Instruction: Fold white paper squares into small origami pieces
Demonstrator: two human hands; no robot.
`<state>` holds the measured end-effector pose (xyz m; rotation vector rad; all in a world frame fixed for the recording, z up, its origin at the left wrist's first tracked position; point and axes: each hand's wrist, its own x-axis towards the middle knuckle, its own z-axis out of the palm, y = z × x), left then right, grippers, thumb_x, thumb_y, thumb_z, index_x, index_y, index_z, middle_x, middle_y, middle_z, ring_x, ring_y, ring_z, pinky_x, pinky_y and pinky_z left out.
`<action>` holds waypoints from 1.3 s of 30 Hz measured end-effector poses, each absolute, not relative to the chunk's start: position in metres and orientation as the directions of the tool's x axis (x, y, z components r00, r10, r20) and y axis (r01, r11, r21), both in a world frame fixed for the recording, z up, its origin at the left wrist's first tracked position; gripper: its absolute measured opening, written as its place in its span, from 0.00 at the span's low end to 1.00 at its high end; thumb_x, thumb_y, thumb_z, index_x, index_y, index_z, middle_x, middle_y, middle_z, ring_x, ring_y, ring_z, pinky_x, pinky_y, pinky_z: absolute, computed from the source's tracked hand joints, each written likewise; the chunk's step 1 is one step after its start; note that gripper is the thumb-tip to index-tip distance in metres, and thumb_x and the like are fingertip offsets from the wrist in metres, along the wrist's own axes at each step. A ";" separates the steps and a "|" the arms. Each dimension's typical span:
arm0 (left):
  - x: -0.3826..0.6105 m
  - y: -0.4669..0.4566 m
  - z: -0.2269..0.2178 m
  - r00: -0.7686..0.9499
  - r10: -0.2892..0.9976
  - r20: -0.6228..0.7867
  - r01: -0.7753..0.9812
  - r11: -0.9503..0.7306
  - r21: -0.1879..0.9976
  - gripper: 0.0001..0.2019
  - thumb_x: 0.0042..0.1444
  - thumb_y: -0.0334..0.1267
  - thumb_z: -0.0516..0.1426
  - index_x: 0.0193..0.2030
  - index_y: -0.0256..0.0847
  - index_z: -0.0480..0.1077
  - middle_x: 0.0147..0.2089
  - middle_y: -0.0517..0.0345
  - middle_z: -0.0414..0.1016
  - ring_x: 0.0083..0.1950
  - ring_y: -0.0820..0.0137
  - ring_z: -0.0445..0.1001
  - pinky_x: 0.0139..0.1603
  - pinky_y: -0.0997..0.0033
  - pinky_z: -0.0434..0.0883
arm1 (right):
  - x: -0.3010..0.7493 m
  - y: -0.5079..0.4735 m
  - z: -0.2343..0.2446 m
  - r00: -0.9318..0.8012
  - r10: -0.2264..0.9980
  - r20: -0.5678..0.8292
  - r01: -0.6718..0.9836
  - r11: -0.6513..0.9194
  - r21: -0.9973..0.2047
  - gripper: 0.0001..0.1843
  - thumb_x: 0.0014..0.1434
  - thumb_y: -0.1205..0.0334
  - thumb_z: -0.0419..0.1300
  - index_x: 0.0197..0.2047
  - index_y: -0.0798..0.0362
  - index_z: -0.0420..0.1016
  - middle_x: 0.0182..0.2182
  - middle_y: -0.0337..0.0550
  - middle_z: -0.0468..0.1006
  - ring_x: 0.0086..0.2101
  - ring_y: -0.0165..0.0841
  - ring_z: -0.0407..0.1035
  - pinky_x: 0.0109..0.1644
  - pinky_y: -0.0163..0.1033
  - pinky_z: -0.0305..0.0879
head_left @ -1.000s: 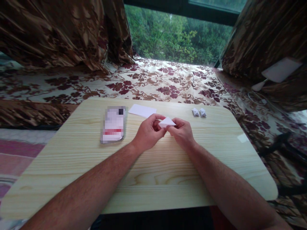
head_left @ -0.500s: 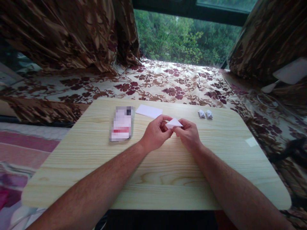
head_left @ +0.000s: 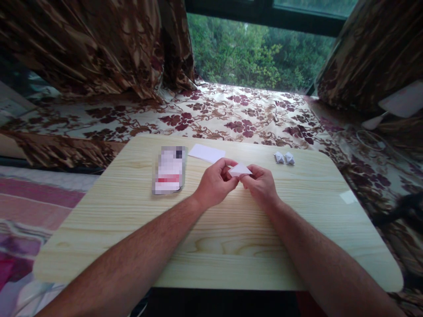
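A small piece of folded white paper [head_left: 239, 169] is held between my two hands above the wooden table [head_left: 231, 246]. My left hand [head_left: 216, 181] pinches its left side with thumb and forefinger. On the right side, my right hand [head_left: 262, 182] grips the paper between thumb and fingers. Some of the paper's lower edge is hidden by my thumbs. Just behind my left hand lies a flat white sheet of paper [head_left: 206, 152]. Two small folded paper pieces [head_left: 284, 158] sit side by side beyond my right hand.
A blurred-out phone-like object [head_left: 169, 170] lies to the left of my left arm. A small pale square [head_left: 348, 197] is near the table's right edge. Beyond the table spreads a flower-patterned cloth [head_left: 231, 110], with curtains [head_left: 132, 48] and a window behind.
The visible top of the folded paper has gone from a sharp point to a flatter, blunter shape. Both hands stay nearly in place; the view has shifted slightly.
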<state>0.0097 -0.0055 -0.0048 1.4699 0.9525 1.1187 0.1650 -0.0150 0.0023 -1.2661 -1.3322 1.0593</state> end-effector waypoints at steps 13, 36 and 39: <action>0.009 -0.003 -0.004 0.238 0.962 0.134 -0.010 -0.135 0.991 0.18 0.48 0.36 0.64 0.47 0.39 0.69 0.27 0.63 0.72 0.26 0.74 0.72 0.26 0.76 0.66 | 0.165 -0.014 -0.001 0.012 0.997 0.071 0.135 0.069 -0.988 0.06 0.48 0.61 0.61 0.24 0.54 0.71 0.17 0.32 0.66 0.19 0.25 0.55 0.22 0.33 0.47; 0.007 0.001 -0.001 0.200 0.976 0.087 -0.025 -0.084 0.996 0.20 0.44 0.33 0.65 0.46 0.38 0.68 0.28 0.62 0.75 0.24 0.74 0.73 0.25 0.76 0.68 | 0.166 -0.013 -0.002 0.018 0.997 0.074 0.123 0.072 -0.990 0.06 0.48 0.63 0.61 0.22 0.53 0.69 0.16 0.33 0.67 0.19 0.25 0.57 0.23 0.34 0.50; 0.008 0.000 0.001 0.201 0.976 0.089 -0.013 -0.088 0.996 0.19 0.46 0.33 0.64 0.46 0.38 0.68 0.27 0.62 0.74 0.24 0.74 0.73 0.24 0.77 0.67 | 0.166 -0.013 -0.001 0.016 0.998 0.063 0.117 0.061 -0.991 0.06 0.48 0.63 0.61 0.23 0.53 0.70 0.16 0.32 0.67 0.18 0.25 0.57 0.23 0.34 0.50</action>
